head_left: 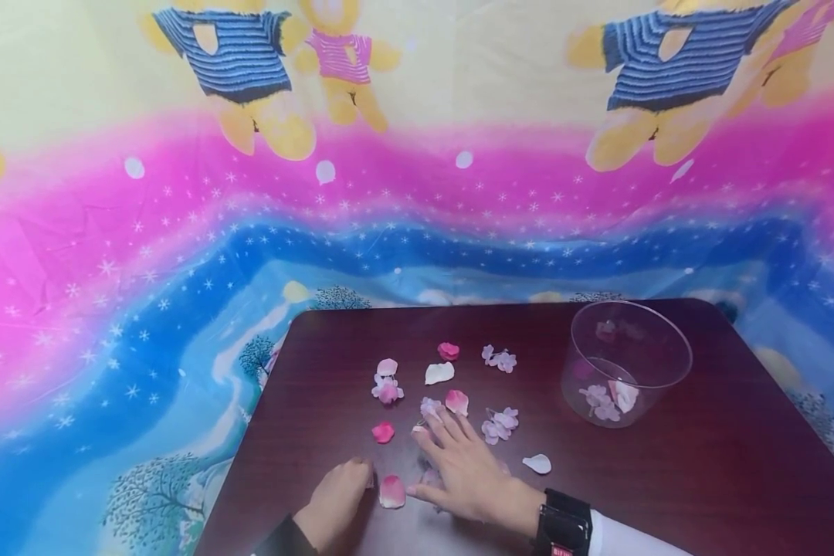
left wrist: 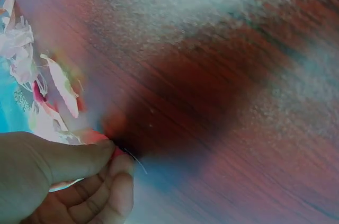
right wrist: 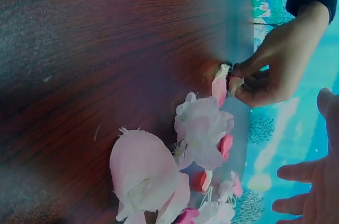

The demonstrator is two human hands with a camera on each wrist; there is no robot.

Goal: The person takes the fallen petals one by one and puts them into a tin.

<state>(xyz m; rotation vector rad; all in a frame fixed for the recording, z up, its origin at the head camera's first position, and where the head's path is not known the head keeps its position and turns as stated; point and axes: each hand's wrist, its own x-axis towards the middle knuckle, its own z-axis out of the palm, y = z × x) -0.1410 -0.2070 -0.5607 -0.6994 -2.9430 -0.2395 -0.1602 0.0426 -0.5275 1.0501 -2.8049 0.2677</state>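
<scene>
My left hand (head_left: 337,494) is low over the near left of the dark table, its thumb and fingers pinching a pinkish-red petal (left wrist: 117,151) in the left wrist view. To its right lies a pink and white petal (head_left: 392,492). My right hand (head_left: 462,469) spreads over the scattered petals, fingers extended; a pale lilac flower (head_left: 430,407) shows at its fingertips and others are partly hidden beneath it. Seen from the right wrist, the fingers (right wrist: 299,173) are straight and apart, with a whitish flower (right wrist: 204,128) and a large pale petal (right wrist: 144,168) nearby.
A clear round tub (head_left: 628,371) holding some petals and flowers stands at the right of the table (head_left: 306,401). Beyond the hands lie a white petal (head_left: 440,374), a red petal (head_left: 383,432) and lilac flowers (head_left: 500,425). A patterned cloth (head_left: 417,185) hangs behind.
</scene>
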